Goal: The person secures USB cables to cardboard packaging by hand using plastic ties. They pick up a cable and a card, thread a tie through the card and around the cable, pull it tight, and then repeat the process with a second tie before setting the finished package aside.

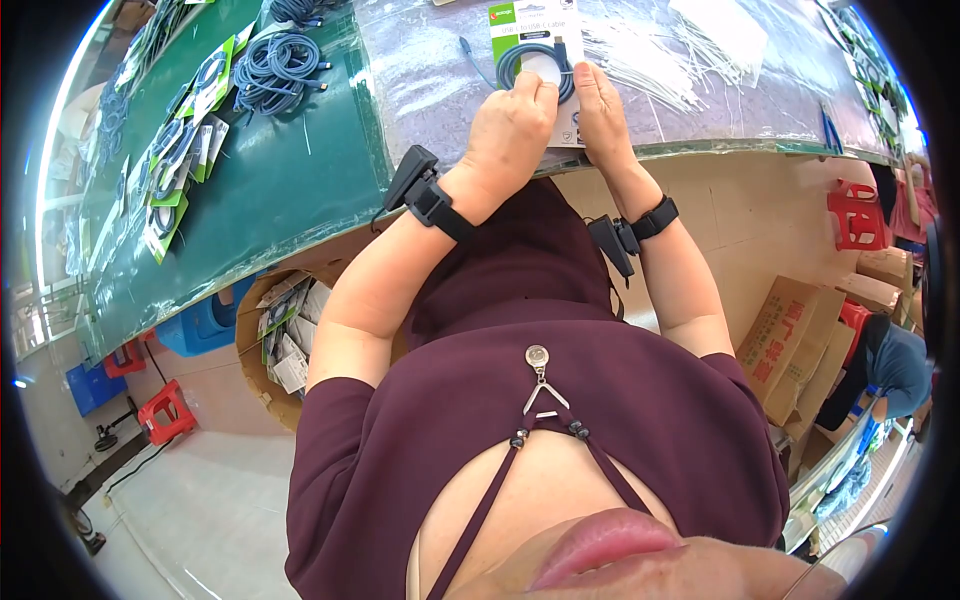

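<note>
Tabletop (330,185): near edge runs just below the hands, the card's (570,132) lower end close to it. Green surface shows between cable bundle (275,75) and left hand (512,125); white ties (650,70) crowd the right side. Coiled blue cable (508,68) on card, between hands. Left fingers curled, right hand (602,110) straighter, thumb up by the coil; cannot tell what either grips.

Bright, white light all across the counter (300,190), burning out in a glaring streak down the far left! Fisheye distortion bends its long edge hard, black swallows the corners, yet the fingers (590,88) come through clear.
</note>
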A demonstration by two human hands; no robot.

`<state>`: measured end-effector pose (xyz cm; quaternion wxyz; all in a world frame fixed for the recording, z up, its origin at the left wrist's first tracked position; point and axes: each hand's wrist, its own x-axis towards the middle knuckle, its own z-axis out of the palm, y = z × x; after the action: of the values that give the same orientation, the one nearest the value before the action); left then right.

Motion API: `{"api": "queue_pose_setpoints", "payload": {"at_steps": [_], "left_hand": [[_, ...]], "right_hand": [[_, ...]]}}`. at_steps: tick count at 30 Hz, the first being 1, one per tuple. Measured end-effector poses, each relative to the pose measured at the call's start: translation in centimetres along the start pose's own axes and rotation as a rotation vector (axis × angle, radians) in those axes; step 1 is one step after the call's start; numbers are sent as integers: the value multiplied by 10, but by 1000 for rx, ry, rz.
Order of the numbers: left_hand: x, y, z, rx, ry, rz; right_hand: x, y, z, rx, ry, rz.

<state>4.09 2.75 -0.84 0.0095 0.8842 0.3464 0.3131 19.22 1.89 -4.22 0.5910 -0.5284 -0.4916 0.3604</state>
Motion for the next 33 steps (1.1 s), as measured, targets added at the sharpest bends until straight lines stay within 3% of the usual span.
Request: {"api": "queue_pose_setpoints", "payload": {"at_steps": [5,13,18,26,30,33], "left_hand": [[4,-6,-5,-9,15,119],[16,-22,-16,73,-68,393],[12,-30,-20,5,-189,392],[6,-26,-7,-75,-60,398],[3,-22,-22,-304,155,228],[-13,-51,-43,-890,-44,-713]], "right_hand": [[-4,-5,-8,76,-152,71],[-2,4,-7,265,-171,16],[-8,0,-3,214,-123,0],[-11,6,-4,81,25,-117],[-3,1,-8,96,-8,-91],[-8,-14,-11,633,-171,98]]}}
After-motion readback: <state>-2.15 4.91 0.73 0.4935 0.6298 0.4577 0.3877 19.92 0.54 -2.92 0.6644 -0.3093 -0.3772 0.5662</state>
